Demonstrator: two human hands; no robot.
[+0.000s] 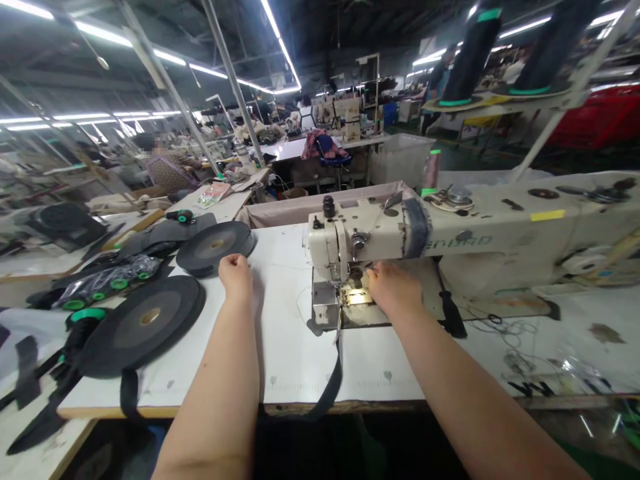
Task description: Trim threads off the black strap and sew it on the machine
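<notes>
A cream sewing machine (370, 233) stands on the white table (285, 313). My right hand (395, 287) is closed beside its needle area, fingertips pinched near the presser foot; what they hold is too small to make out. My left hand (236, 273) is closed above the table, left of the machine, near a roll of black tape (213, 240). Whether a thread lies in its fingers cannot be told. A black strip (330, 387) runs from the needle plate over the front table edge. A second black roll (145, 320) lies at the left.
A black-handled screwdriver (450, 310) lies right of my right hand. Green-ended spools (120, 283) lie at the left. Loose thread and scraps (520, 340) lie at the right. Large thread cones (470, 60) stand above; a person (167, 170) sits in the background.
</notes>
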